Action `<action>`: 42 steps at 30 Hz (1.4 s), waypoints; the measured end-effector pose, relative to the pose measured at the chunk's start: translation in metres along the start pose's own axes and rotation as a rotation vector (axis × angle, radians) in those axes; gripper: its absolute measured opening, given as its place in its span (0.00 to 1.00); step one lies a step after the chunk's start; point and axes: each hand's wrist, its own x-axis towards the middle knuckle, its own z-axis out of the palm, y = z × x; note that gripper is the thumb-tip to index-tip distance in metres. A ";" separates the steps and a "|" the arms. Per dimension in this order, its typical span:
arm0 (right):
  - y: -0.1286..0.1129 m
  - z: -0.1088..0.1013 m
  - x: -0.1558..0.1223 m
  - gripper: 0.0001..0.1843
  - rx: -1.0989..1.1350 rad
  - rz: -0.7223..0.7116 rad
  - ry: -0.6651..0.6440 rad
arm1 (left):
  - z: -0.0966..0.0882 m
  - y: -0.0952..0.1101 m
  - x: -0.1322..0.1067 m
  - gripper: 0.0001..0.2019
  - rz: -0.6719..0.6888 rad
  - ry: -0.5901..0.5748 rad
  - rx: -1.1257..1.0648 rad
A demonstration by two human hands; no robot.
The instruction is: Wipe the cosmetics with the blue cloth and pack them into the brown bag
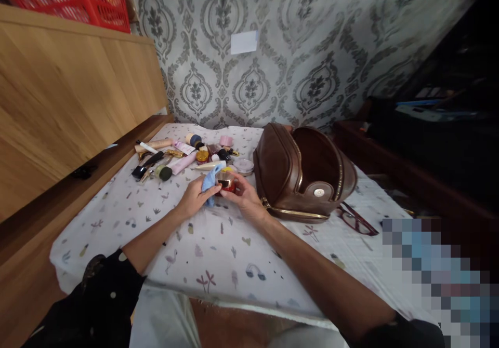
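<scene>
My right hand (249, 201) grips the red jar (226, 183) over the table (230, 265); my left hand (194, 198) pinches a blue cloth (211, 180) beside it, so this jar looks unfinished. Other cosmetics (187, 161) lie at ten o'clock, done or not I cannot tell; the open bag (277, 174) stands at three.

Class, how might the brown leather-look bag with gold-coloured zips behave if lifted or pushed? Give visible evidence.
The brown leather-look bag may flex but hold its shape, since its walls stand up around the open mouth. Pushed, it would probably slide rather than roll, given its broad base on the patterned white cover.
</scene>
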 end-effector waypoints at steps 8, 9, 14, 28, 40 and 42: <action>-0.008 -0.005 -0.003 0.38 0.066 0.127 -0.089 | 0.000 0.004 -0.004 0.18 0.038 -0.014 0.001; -0.008 -0.005 -0.003 0.39 0.056 0.139 -0.101 | 0.000 0.005 -0.005 0.18 0.042 -0.012 0.001; -0.011 -0.003 -0.005 0.34 0.032 0.140 -0.121 | 0.000 0.007 -0.009 0.22 0.094 -0.007 -0.051; -0.020 -0.001 -0.009 0.27 0.207 0.138 -0.093 | -0.007 -0.010 -0.002 0.20 0.095 0.074 0.167; -0.014 -0.006 -0.005 0.24 0.294 0.237 -0.135 | -0.002 -0.009 -0.009 0.35 0.089 -0.104 -0.088; -0.013 -0.007 -0.004 0.24 0.300 0.232 -0.128 | -0.004 -0.007 -0.008 0.34 0.063 -0.144 -0.210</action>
